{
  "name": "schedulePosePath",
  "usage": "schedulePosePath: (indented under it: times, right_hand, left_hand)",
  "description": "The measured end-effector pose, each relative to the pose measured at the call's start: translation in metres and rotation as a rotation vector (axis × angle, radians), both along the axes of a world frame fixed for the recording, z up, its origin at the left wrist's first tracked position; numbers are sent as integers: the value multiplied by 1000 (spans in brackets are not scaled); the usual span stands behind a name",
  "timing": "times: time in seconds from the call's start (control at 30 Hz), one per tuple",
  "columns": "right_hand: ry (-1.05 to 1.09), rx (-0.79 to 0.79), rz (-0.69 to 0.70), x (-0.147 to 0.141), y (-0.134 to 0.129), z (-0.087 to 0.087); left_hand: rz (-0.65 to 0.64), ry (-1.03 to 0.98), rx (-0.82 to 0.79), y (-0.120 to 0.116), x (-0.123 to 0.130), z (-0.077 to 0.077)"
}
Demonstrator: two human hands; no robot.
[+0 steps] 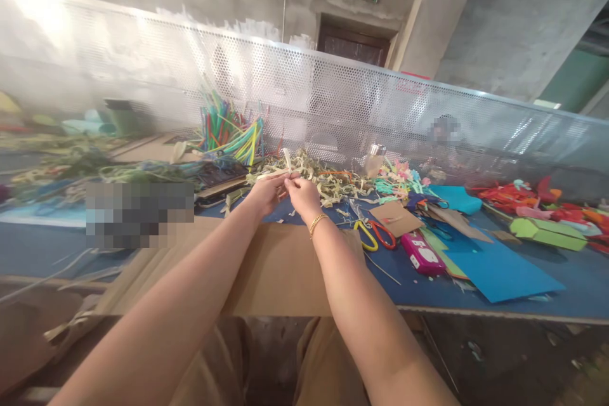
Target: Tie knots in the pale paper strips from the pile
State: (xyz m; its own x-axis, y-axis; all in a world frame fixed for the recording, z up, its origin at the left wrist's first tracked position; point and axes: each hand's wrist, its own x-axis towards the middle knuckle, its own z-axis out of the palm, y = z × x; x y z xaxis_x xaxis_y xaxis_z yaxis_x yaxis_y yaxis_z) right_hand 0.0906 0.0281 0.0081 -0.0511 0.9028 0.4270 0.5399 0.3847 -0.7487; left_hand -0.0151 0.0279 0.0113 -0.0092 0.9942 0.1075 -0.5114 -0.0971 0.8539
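My left hand (267, 193) and my right hand (303, 194) meet fingertip to fingertip over the blue table, above the far edge of a brown cardboard sheet (290, 266). Between their pinched fingers is a pale cream strip (287, 159), one end of it sticking up above the fingertips. Both hands are closed on it, and the part inside the fingers is hidden. Just behind and to the right spreads a heap of dry, pale green-beige strips (333, 185). A gold bracelet (318, 223) circles my right wrist.
Right of my arms lie scissors (382, 236) with yellow and red handles, a purple box (422, 254) and blue paper (504, 263). Colourful pipe cleaners (228, 130) stand behind on the left. A perforated metal screen (352, 95) borders the table's far side.
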Motion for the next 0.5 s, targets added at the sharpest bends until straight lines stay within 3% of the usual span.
schedulePosePath:
  times: [0.2,0.3,0.5]
  right_hand:
    - [506,-119,243,-4,13,-12]
    - [533,-112,269,-3,10,-10]
    - [417,-108,192,-2,3,-5]
  left_hand:
    - [-39,-58,-54,-2,-2,5]
    - [-53,-85,-38,-5,-2,7]
    - [-119,-141,-9,-4,-4,7]
